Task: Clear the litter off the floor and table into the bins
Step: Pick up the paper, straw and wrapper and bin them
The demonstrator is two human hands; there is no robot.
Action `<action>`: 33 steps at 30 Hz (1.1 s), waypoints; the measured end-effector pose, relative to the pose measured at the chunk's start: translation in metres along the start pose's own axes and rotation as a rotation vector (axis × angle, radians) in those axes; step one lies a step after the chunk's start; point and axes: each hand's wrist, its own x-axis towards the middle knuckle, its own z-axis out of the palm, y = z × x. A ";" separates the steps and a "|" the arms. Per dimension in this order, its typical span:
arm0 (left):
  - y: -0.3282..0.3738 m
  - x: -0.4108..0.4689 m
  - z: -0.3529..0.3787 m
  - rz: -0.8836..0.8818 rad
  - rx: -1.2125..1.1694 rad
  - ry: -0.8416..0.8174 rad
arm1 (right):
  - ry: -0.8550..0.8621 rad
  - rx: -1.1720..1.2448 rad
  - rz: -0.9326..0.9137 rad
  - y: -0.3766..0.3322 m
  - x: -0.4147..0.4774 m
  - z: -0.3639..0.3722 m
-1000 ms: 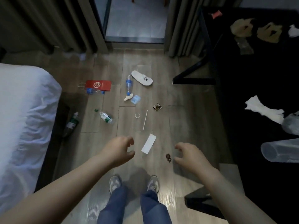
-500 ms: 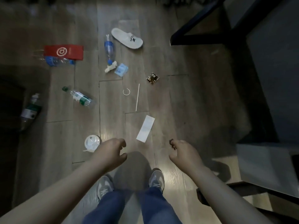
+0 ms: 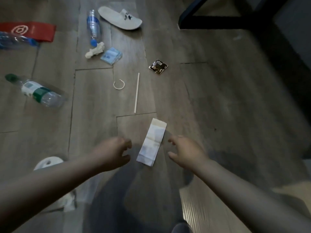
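Litter lies scattered on the wooden floor. A white paper strip (image 3: 151,142) lies flat between my hands. My left hand (image 3: 114,153) hovers just left of it, fingers loosely curled and apart, holding nothing. My right hand (image 3: 185,152) hovers just right of it, fingers spread, with nothing visible in it. Farther ahead lie a thin straw (image 3: 136,92), a small white ring (image 3: 119,84), a dark and gold wrapper (image 3: 158,66), a blue packet (image 3: 111,56), a crumpled tissue (image 3: 95,50) and a blue-capped bottle (image 3: 93,26). A green-labelled bottle (image 3: 36,92) lies at the left.
A white slipper (image 3: 120,17) lies at the top; a red bag (image 3: 28,31) and another clear bottle (image 3: 13,41) at the upper left. A white round lid (image 3: 48,163) shows above my left forearm. A black table frame (image 3: 218,22) stands at the upper right. No bin is in view.
The view has dropped closer to the floor. Both hands have moved forward to either side of the paper strip. The small dark scrap by my right fingers no longer shows.
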 end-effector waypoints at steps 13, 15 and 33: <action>-0.008 -0.005 0.028 0.074 0.131 0.047 | -0.071 0.034 0.191 0.067 -0.028 0.027; -0.009 -0.003 0.029 0.088 0.162 0.039 | -0.059 0.028 0.196 0.080 -0.030 0.036; -0.036 0.003 0.034 0.023 0.126 0.006 | 0.093 0.168 0.339 0.065 0.005 0.076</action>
